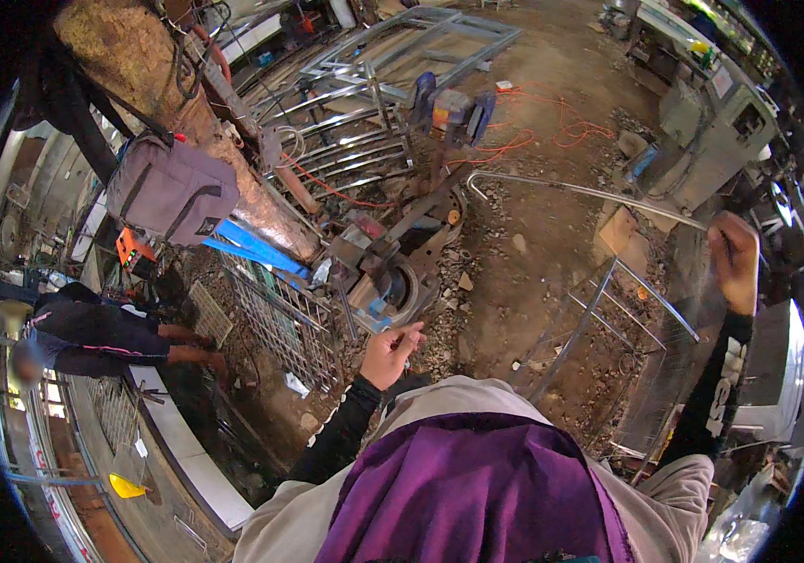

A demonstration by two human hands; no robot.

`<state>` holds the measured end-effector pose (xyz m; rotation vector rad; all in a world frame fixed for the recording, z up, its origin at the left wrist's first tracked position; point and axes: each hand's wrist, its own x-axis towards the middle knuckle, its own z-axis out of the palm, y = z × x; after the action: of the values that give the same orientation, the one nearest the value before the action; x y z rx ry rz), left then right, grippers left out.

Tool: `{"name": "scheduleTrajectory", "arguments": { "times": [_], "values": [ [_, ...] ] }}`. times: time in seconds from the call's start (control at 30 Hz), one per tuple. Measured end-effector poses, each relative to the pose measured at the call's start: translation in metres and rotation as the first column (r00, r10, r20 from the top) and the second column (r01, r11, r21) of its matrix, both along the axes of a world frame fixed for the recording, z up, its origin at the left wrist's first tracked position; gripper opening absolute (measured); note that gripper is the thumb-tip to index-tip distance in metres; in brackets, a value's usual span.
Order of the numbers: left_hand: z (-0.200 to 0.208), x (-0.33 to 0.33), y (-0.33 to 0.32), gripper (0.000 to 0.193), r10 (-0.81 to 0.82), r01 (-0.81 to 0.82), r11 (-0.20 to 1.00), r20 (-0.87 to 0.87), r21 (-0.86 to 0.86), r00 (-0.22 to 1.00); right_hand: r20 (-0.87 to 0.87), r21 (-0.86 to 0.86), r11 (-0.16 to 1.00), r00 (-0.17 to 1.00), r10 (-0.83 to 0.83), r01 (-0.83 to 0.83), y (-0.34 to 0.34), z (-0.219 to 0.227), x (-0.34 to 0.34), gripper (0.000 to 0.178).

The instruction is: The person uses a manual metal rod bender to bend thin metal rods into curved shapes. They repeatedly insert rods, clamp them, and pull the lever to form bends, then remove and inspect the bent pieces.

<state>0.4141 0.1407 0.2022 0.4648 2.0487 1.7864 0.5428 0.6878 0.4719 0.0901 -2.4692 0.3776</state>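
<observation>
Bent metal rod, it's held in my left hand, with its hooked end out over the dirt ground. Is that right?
Not quite: the head view shows the bent metal rod held in your right hand, while your left hand is well apart from it. The rest is right: its hooked end is out over the dirt ground.

Gotta be a metal workshop here, metal frames [409,43] and orange cable [563,105] toward the far edge of the dirt floor [538,258].
</observation>
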Motion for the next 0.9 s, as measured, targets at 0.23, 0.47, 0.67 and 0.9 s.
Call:
{"name": "scheduleTrajectory", "arguments": {
  "times": [0.23, 0.47, 0.67, 0.9],
  "values": [
    [0.017, -0.002, -0.008, 0.042, -0.026, 0.025, 0.998, -0.002, -0.064, 1.0, 0.097, 0.098, 0.995, 0.995, -0.007, -0.003, -0.044, 0.057, -0.015, 0.011],
    [0.014, 0.0, -0.009, 0.042, -0.042, 0.04, 0.997, -0.035, -0.069, 0.999, 0.092, 0.123, 0.992, 0.995, 0.026, -0.037, -0.04, 0.052, -0.019, 0.01],
    [0.052, -0.001, -0.003, 0.033, -0.003, 0.0, 0.996, -0.033, -0.087, 0.999, 0.166, 0.031, 0.998, 0.985, 0.056, -0.062, -0.04, 0.037, -0.026, 0.015],
    [0.089, -0.013, -0.003, 0.028, 0.035, -0.04, 0.999, -0.172, -0.022, 0.984, 0.185, -0.019, 0.993, 0.975, 0.122, -0.12, -0.041, 0.018, -0.03, 0.024]
  ]
}}
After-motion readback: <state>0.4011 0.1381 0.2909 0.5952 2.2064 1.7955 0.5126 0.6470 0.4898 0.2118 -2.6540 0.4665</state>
